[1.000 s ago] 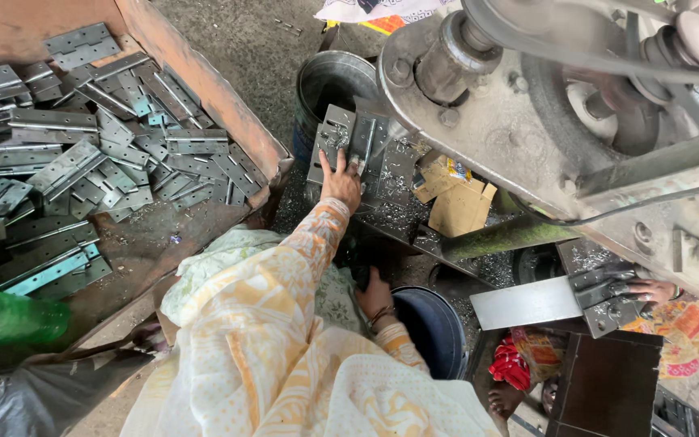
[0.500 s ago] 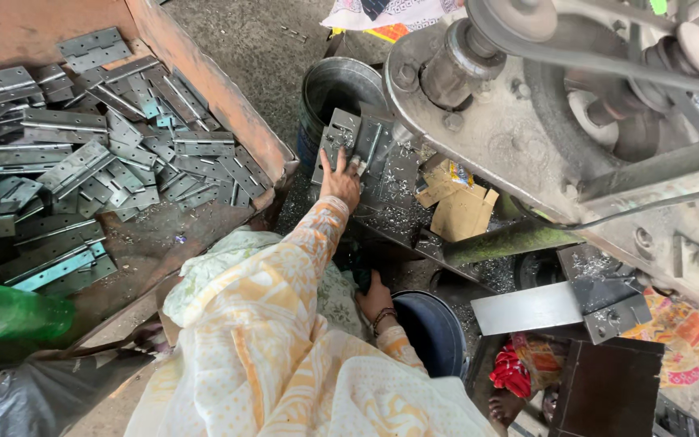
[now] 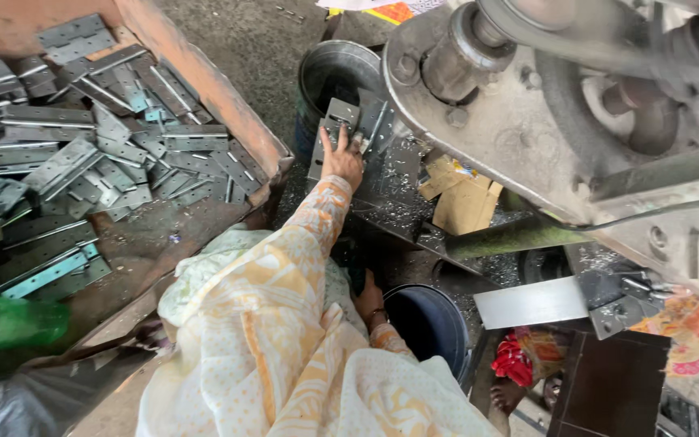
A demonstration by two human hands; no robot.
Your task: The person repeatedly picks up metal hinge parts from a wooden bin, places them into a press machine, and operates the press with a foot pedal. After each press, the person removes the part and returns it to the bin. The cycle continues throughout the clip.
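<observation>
My left hand (image 3: pixel 341 158) reaches forward, fingers laid on a stack of grey metal hinge plates (image 3: pixel 335 121) that leans by the machine's base. It appears to grip the front plate. My right hand (image 3: pixel 370 298) is low beside my lap, at the rim of a blue bucket (image 3: pixel 434 324). Its fingers point down into a dark gap and are partly hidden. Patterned orange and white cloth covers both arms.
A rusty tray (image 3: pixel 204 81) at the left holds several loose hinge plates (image 3: pixel 82 162). A large grey machine with a pulley (image 3: pixel 527 121) fills the right. A metal pail (image 3: pixel 341 69) stands behind the stack. There is also a cardboard scrap (image 3: pixel 463 202), a green bottle (image 3: pixel 2 324) and metal shavings.
My left hand stays on the stacked plates, its fingers shifting slightly. The right hand has not visibly moved.
</observation>
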